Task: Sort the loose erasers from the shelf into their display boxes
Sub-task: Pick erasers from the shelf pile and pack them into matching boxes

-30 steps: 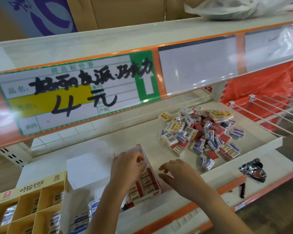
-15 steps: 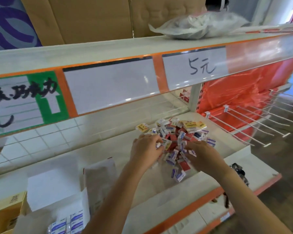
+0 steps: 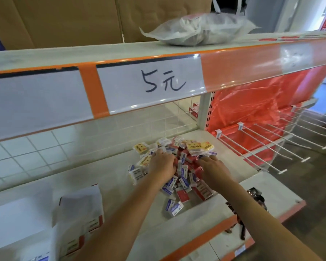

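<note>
Both hands have left the display box (image 3: 81,213) at the shelf's (image 3: 105,178) front-left for the eraser pile (image 3: 179,166) mid-shelf, left hand (image 3: 162,164) and right hand (image 3: 214,169) fingers curled into it, likely gathering another batch.

Both hands (image 3: 163,162) (image 3: 214,169) extended forward, fingers seemingly curled.

A white paper label (image 3: 151,85) in the clear price strip on the front edge of the upper shelf (image 3: 83,53) carries a handwritten "5元" in dark marker. Printing on the small eraser packets (image 3: 183,183) below is too small to read.
</note>
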